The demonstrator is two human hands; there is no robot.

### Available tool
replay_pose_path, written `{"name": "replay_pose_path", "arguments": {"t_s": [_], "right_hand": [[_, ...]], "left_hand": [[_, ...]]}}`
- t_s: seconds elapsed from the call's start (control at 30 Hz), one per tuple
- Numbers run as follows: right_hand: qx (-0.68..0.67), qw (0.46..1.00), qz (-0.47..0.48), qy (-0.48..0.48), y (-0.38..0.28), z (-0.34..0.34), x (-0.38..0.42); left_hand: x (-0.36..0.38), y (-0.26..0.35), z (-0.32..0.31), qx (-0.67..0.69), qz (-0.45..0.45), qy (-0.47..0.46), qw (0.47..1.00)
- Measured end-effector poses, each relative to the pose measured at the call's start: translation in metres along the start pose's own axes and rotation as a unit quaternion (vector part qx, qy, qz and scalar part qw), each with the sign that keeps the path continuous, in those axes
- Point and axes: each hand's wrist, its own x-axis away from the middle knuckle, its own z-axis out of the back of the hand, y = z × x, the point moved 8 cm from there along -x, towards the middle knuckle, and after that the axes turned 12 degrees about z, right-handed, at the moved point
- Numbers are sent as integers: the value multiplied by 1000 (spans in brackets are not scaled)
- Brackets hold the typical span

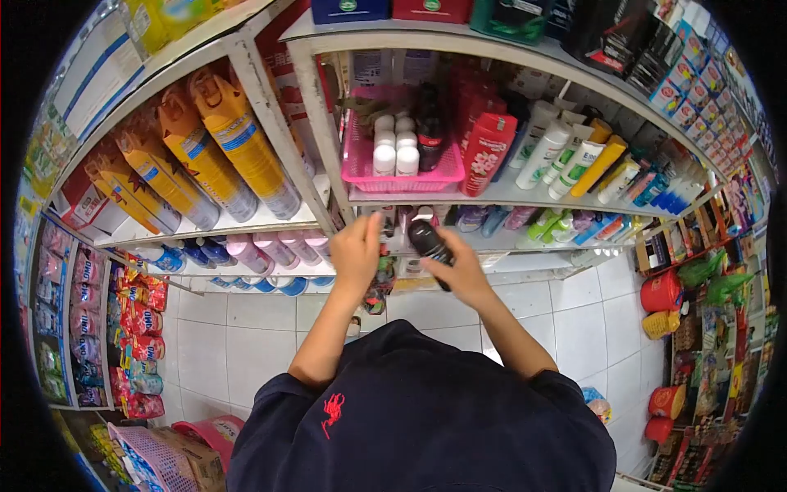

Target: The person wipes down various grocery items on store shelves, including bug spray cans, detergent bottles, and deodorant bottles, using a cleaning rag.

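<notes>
In front of the lower shelf, my right hand (461, 269) is wrapped round a black bottle (429, 243), which tilts with its rounded end up and to the left. To its left, my left hand (357, 252) is closed with the thumb side up. A dark piece with red and green patterning (379, 287) hangs just beside and below that hand; whether the fingers grip it is hidden. Above both hands, a pink plastic basket (402, 185) stands on the shelf. Inside are several white roll-on-shaped bottles (384, 158) and a dark bottle with a red label (429, 135).
Right of the basket stand a red floral bottle (489, 152) and several white and green tubes (574, 168). Tall yellow spray cans (246, 148) line the left shelf. Pink bottles (250, 254) sit below. A pink woven basket (156, 451) is on the floor at lower left.
</notes>
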Motion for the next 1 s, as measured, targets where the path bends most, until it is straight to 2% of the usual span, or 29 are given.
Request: {"name": "replay_pose_path", "arguments": {"t_s": [0.07, 0.13, 0.2, 0.27, 0.3, 0.33, 0.4, 0.43, 0.47, 0.57, 0.63, 0.67, 0.73, 0.77, 0.8, 0.87, 0.9, 1.0], "right_hand": [[36, 995, -4, 92, -5, 26, -16], [13, 985, 67, 161, -28, 45, -36], [149, 944, 179, 234, -38, 67, -52], [139, 944, 181, 237, -51, 65, -70], [128, 945, 176, 245, -47, 66, -77], [116, 945, 170, 253, -43, 67, -84], [123, 950, 140, 252, -33, 65, -95], [168, 941, 164, 245, -35, 63, -100], [213, 929, 187, 237, -37, 59, -103], [242, 938, 146, 202, -23, 53, -115], [263, 942, 118, 173, -15, 48, -122], [303, 927, 136, 175, -19, 47, -123], [342, 910, 155, 175, -25, 41, -125], [369, 909, 132, 140, -25, 36, -127], [395, 906, 106, 105, -23, 32, -128], [388, 910, 110, 94, -19, 37, -132], [387, 914, 96, 71, -17, 37, -134], [387, 917, 78, 53, -16, 35, -138]], "left_hand": [[-7, -21, 20, 24, 18, 12, 999], [-10, -46, 38, 60, 78, 19, 995], [-6, -62, 52, 80, 100, 0, 992], [-1, -83, 62, 57, 116, -8, 992], [4, -100, 61, 54, 166, -58, 983], [7, -107, 64, 55, 166, -57, 983], [13, -117, 79, 73, 135, 19, 988], [17, -132, 77, 82, 183, -24, 979], [20, -137, 80, 83, 185, -24, 979], [25, -150, 86, 46, 233, -19, 971], [28, -156, 81, 144, 304, -73, 939], [30, -163, 79, 147, 308, -69, 938], [29, -165, 74, 156, 236, -80, 956], [29, -167, 74, 96, 215, -83, 968], [29, -169, 73, 96, 216, -84, 968], [29, -171, 71, 119, 203, -69, 969], [28, -164, 76, 94, 269, -93, 954], [27, -162, 79, 46, 259, -94, 960]]}}
